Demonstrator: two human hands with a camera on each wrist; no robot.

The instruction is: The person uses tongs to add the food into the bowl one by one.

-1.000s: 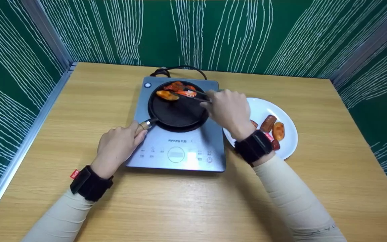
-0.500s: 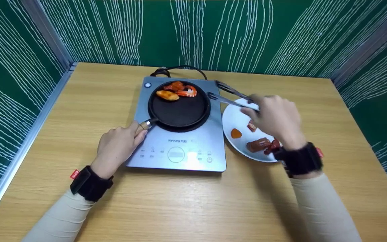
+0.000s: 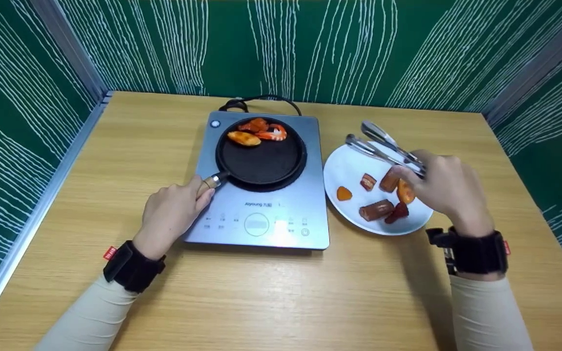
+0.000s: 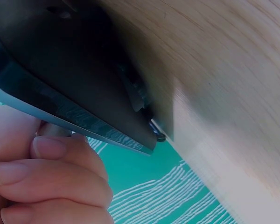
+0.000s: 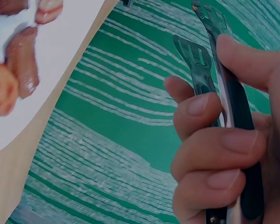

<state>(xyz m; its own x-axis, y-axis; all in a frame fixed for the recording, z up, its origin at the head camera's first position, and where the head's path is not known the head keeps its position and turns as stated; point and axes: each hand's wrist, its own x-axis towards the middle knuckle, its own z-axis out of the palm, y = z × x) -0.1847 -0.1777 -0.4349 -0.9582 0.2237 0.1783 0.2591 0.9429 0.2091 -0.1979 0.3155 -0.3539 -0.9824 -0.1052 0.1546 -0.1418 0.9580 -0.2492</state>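
Observation:
My left hand (image 3: 171, 209) grips the wooden handle of a round black frying pan (image 3: 261, 163), its fingers curled round it in the left wrist view. Toward the pan's far side lie a shrimp (image 3: 276, 132), a yellow-brown oval piece (image 3: 244, 139) and a reddish-brown piece (image 3: 253, 125). My right hand (image 3: 449, 187) holds metal tongs (image 3: 381, 146) above a white plate (image 3: 337, 168). The tongs' tips stand apart with nothing between them. On the plate sit sausage pieces (image 3: 376, 210), a small striped meat piece (image 3: 368, 182), an orange wedge (image 3: 344, 193) and a dark red piece (image 3: 398, 213).
Beneath the pan is a silver induction cooker (image 3: 291, 214) with a black cord (image 3: 266, 97) behind it. The plate stands just right of the cooker on a wooden table (image 3: 261, 302). Green patterned panels (image 3: 232, 44) border the table's back and sides.
The tongs have left the food in the pan, and my right hand has carried them rightward over the plate, their tips spreading apart. My left hand stays on the handle.

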